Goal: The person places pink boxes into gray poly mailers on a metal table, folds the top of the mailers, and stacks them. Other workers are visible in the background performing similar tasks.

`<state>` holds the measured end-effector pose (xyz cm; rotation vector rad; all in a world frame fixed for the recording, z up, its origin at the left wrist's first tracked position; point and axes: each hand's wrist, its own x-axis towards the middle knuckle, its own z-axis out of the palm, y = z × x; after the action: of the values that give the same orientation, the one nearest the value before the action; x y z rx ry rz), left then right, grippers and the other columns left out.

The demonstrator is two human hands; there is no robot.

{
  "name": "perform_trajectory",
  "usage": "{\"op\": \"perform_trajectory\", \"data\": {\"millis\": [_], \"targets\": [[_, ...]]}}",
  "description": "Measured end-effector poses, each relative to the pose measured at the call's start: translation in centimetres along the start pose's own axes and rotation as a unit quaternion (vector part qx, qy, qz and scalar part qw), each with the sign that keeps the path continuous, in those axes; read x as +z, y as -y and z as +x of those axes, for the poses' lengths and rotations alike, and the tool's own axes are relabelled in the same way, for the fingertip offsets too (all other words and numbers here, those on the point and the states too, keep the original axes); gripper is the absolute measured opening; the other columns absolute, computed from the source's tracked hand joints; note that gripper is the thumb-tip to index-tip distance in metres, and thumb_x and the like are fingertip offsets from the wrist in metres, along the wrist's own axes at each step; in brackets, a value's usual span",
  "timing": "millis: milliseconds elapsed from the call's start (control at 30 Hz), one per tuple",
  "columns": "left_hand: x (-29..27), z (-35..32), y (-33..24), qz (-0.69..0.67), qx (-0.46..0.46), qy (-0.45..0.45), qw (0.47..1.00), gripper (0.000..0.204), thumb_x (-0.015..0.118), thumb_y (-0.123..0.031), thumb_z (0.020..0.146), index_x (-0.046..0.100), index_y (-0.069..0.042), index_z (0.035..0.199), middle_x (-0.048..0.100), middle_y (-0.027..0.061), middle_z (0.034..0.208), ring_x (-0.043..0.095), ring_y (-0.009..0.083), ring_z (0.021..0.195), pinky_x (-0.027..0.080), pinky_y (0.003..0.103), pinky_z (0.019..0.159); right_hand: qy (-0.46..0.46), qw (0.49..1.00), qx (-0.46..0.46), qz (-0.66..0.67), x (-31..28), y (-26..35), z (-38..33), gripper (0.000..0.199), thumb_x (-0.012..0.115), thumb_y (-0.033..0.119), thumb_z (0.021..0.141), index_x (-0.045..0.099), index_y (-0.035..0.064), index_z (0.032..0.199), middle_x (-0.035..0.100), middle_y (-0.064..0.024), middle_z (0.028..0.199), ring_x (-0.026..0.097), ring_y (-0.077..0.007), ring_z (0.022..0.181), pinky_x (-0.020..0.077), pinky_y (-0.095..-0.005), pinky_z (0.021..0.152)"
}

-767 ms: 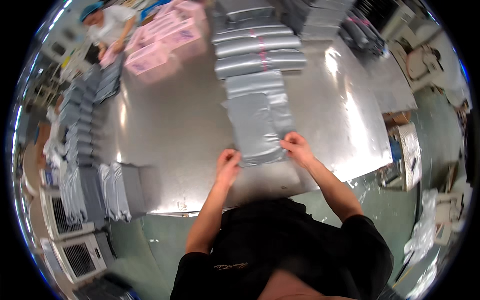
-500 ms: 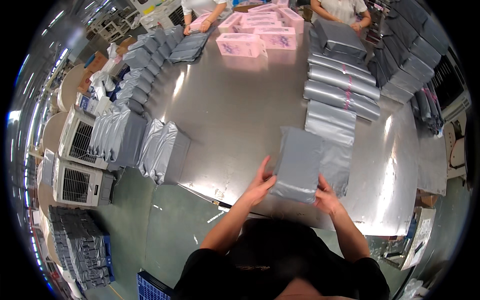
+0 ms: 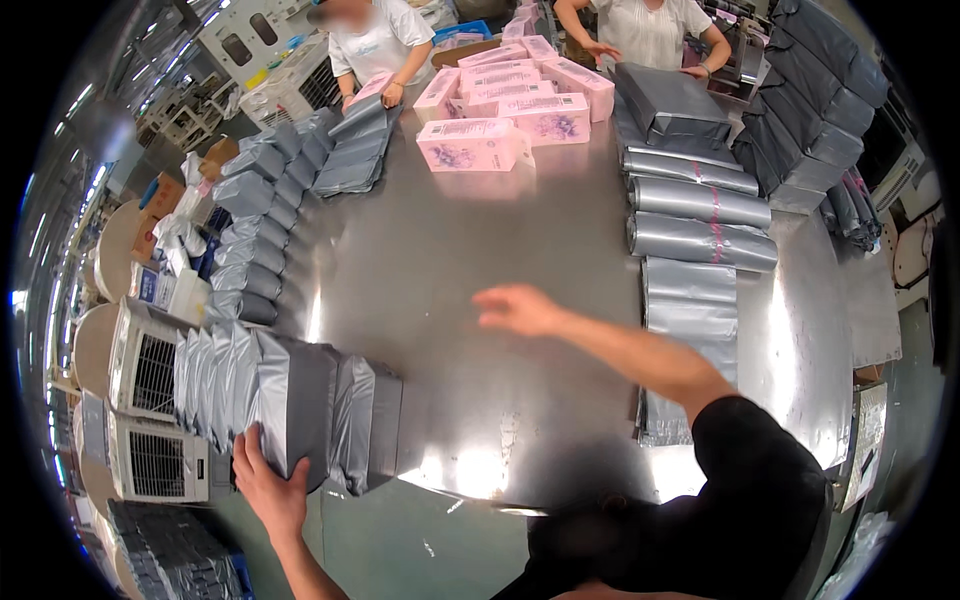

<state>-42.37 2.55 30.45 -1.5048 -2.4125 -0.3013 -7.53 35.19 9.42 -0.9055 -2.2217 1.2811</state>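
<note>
My left hand [image 3: 272, 488] lies with fingers spread against the near end of a grey plastic-wrapped package [image 3: 295, 400] in the row at the table's left edge. Its thumb and fingers are apart. Beside that row stand further silver-grey wrapped packages [image 3: 368, 425]. Out over the middle of the metal table [image 3: 480, 390], my right hand [image 3: 518, 308] points leftward, fingers stretched out and slightly blurred, with nothing in it. Below my right forearm is a stack of flat silver-grey plastic bags [image 3: 690, 300].
Pink printed boxes [image 3: 470, 145] are piled at the far side. Two people work there, one handling a pink box, one beside a large grey package [image 3: 675, 105]. Rolled grey bags [image 3: 700, 235] lie on the right. More wrapped packages [image 3: 250, 225] line the left edge.
The grey package that was between both my hands has left them. My left hand has moved left to the package row; my right hand has reached forward and left. The view has shifted.
</note>
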Motion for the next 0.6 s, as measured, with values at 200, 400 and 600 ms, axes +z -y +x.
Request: {"op": "perform_trajectory", "data": {"millis": [200, 400, 600], "targets": [[9.2, 4.0, 5.7, 0.114, -0.002, 0.059, 0.992, 0.099, 0.083, -0.027, 0.074, 0.036, -0.001, 0.156, 0.033, 0.0236, 0.163, 0.027, 0.0447, 0.152, 0.021, 0.064, 0.119, -0.197, 0.879, 0.030, -0.434, -20.7, -12.2, 17.8, 0.069, 0.071, 0.040, 0.091, 0.051, 0.0068, 0.147, 0.058, -0.0214, 0.141, 0.055, -0.0405, 0.130, 0.0448, -0.0482, 0.110], [6.9, 3.3, -0.1, 0.188, 0.010, -0.046, 0.981, 0.075, 0.074, -0.051, 0.091, 0.054, -0.008, 0.148, 0.042, 0.0274, 0.155, 0.038, 0.0539, 0.140, 0.027, 0.074, 0.111, -0.244, 0.824, 0.068, -0.506, -23.3, -14.8, 28.6, 0.089, 0.078, 0.048, 0.079, 0.044, 0.0023, 0.147, 0.053, -0.0237, 0.145, 0.051, -0.0412, 0.135, 0.0396, -0.0553, 0.113], [9.4, -1.9, -10.7, -0.130, 0.065, -0.030, 0.989, 0.054, 0.075, -0.026, 0.092, 0.060, -0.007, 0.140, 0.052, 0.0240, 0.145, 0.043, 0.0503, 0.137, 0.033, 0.064, 0.113, -0.141, 0.884, 0.181, -0.407, -21.2, -9.6, 26.4, 0.076, 0.077, 0.039, 0.077, 0.048, -0.0002, 0.135, 0.060, -0.0222, 0.134, 0.060, -0.0417, 0.122, 0.0483, -0.0511, 0.104]]}}
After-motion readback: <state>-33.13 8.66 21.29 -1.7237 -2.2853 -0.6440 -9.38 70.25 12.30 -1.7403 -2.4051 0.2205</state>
